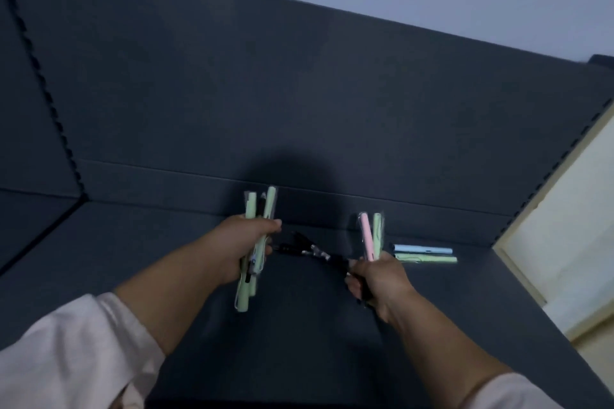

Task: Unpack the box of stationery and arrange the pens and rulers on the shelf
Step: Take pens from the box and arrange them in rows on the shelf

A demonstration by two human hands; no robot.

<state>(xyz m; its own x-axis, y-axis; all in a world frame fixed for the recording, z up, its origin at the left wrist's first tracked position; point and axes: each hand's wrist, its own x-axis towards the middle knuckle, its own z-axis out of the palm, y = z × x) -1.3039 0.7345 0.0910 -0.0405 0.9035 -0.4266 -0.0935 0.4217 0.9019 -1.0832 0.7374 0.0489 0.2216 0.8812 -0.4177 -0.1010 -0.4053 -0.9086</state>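
Observation:
My left hand grips a bundle of pale green pens in clear sleeves, held upright over the dark grey shelf surface. My right hand grips a pink pen and a green pen, also upright, plus something dark lower in the fist. Several black pens lie on the surface between my hands. A blue pen and a green pen lie flat side by side, just right of my right hand.
Dark grey padded walls rise at the back and left. A pale wooden panel borders the surface on the right. White sleeves cover both forearms at the bottom.

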